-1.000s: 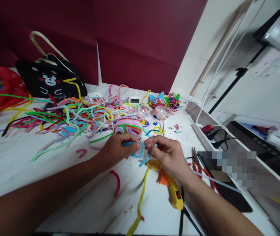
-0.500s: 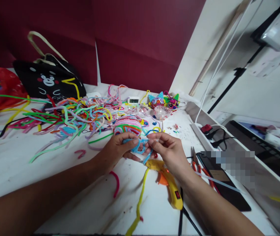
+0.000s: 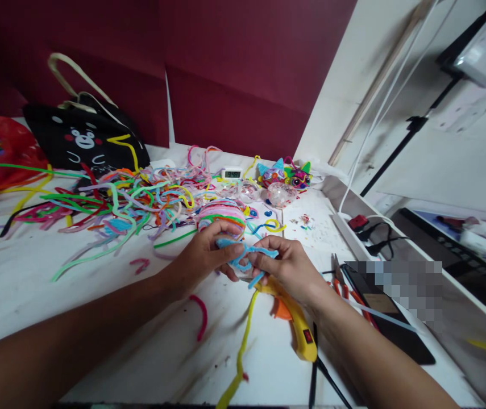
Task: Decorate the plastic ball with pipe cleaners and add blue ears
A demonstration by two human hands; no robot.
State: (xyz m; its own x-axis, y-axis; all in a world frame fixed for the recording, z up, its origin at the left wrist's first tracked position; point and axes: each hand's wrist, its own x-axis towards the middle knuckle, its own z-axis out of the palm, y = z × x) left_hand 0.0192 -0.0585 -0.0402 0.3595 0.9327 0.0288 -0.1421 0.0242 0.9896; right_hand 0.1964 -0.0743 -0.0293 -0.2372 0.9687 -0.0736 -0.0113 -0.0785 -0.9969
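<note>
- The left hand [image 3: 206, 253] grips the light-blue fuzzy piece [image 3: 249, 249] at its left end, thumb on top and fingers behind.
- The right hand [image 3: 287, 264] pinches the same piece from the other side, its thumb over one of the strands.
- The blue piece is between the two hands, above the desk [image 3: 174, 358]; it has loops in the middle and a loose end pointing down by the right hand.
- Just beyond the left hand is a striped fuzzy ball [image 3: 221, 211], partly hidden by the fingers.
- A yellow glue gun [image 3: 297, 318] with an orange trigger lies on the desk, partly hidden by the right hand.
- A yellow strip [image 3: 243, 355] runs from near the glue gun's front toward the near edge.
- A curved pink strip [image 3: 202, 318] lies near the left forearm.
</note>
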